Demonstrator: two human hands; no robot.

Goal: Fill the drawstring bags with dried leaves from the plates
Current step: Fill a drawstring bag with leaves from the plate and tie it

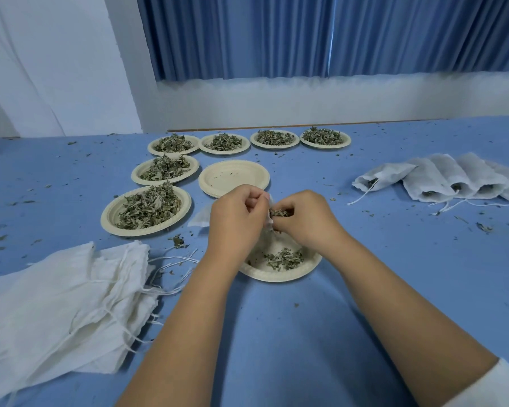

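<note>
Hands first, as they come through on my feed: the left hand is curled, its fingertips pinching the rim of a small white cloth drawstring bag and holding the mouth up. The right hand sits just beside it, fingers bunched round a pinch of dried grey-green leaves right at that mouth. I see the bag only in scraps between and below the two hands, so I cannot tell how full it is. Both hands hover directly over a round beige paper plate at the near middle of the table. The bag's lower part hangs down toward it, touching or just clear, I cannot say which. A small scatter of leaves lies on that plate's right half. Just beyond the hands lies a bare beige plate carrying only crumbs. To its left and behind it I count six more beige plates heaped with leaves, two down the left and four in a row along the back. A loose pile of flat white drawstring bags lies at near left, strings trailing toward the left forearm. Well off to the right, a row of filled white bags lies overlapped, leaves showing in their mouths. Everything rests on a blue table covering flecked with leaf bits, with pleated blue curtains behind.
</note>
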